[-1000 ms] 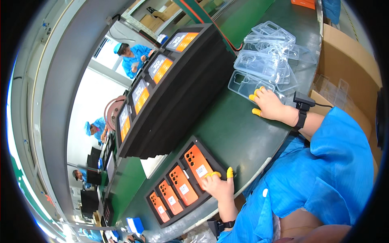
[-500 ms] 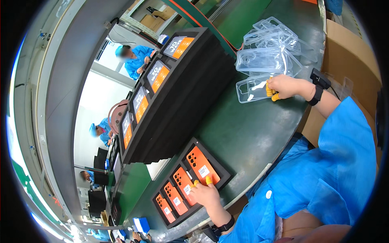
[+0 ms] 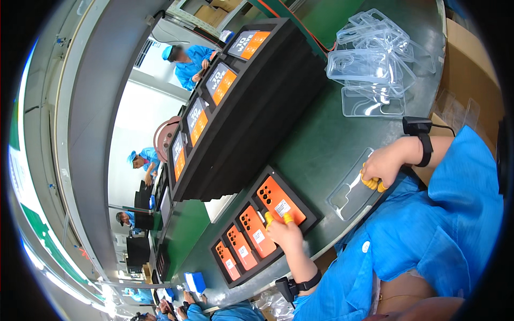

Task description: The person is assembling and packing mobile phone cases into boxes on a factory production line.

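A clear plastic phone case (image 3: 338, 199) is held by its end in my right hand (image 3: 383, 165), low over the green table at the right. Yellow finger covers sit on the fingertips of both hands. My left hand (image 3: 284, 234) reaches over a black foam tray (image 3: 313, 218) holding several orange phones. Two of its fingers are apart, their tips on or beside the lower end of the far-right phone (image 3: 278, 195). That phone lies camera side up, with a white label on its back; the other phones (image 3: 257, 231) lie likewise.
A loose pile of clear cases (image 3: 369, 64) covers the table's far right. Left of it stands a tall stack of black foam trays (image 3: 251, 112), with boxed items in orange and grey on top. An open cardboard box (image 3: 466, 64) is at right. Co-workers (image 3: 190, 61) in blue work beyond.
My right hand has drawn one clear case from the pile toward me. My left hand stays at the far-right phone. The whole view has shifted slightly.
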`<state>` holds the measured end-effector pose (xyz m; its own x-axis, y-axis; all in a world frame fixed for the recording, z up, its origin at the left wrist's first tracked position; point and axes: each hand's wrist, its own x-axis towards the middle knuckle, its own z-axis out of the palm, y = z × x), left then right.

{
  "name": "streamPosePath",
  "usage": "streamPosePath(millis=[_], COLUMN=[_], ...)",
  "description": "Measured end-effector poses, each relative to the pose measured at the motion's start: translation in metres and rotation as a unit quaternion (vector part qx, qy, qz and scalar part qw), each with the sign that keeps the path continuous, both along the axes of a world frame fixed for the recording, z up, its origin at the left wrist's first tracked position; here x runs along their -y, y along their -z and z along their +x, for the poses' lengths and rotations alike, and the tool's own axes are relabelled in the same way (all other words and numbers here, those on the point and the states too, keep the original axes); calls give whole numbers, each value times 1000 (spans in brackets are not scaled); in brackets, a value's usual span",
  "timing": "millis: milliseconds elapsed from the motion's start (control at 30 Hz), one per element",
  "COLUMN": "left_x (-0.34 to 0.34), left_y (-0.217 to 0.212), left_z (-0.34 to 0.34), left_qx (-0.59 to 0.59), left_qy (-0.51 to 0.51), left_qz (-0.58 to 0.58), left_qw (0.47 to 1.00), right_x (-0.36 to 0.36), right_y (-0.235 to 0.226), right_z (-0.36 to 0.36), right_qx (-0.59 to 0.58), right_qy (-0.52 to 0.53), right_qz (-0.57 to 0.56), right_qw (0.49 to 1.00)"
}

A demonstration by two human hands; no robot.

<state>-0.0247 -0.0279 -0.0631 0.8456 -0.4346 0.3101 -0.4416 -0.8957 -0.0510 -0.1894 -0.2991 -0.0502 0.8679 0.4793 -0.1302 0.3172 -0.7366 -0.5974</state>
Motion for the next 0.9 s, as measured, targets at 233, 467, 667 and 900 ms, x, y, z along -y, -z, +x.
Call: streamPosePath(millis=[233,467,667,900], left_x=[-24,29,38,48], left_y=[-35,-36,-45,-36], left_z=[26,-53,-67,-66], left_qx=[-440,-464,-262,-223], left_qy=[-35,200,314,278], left_qz=[-610,-551,-187,-69], left_qw=[659,665,893,932], right_x=[-27,-74,-40,-28], right_y=[-57,-20,-38,-32], right_z=[7,44,19,-5], right_qx=[22,76,408,270], right_qy=[195,350,220,35], right_qz=[63,427,214,-28], right_qw=[979,831,860,962])
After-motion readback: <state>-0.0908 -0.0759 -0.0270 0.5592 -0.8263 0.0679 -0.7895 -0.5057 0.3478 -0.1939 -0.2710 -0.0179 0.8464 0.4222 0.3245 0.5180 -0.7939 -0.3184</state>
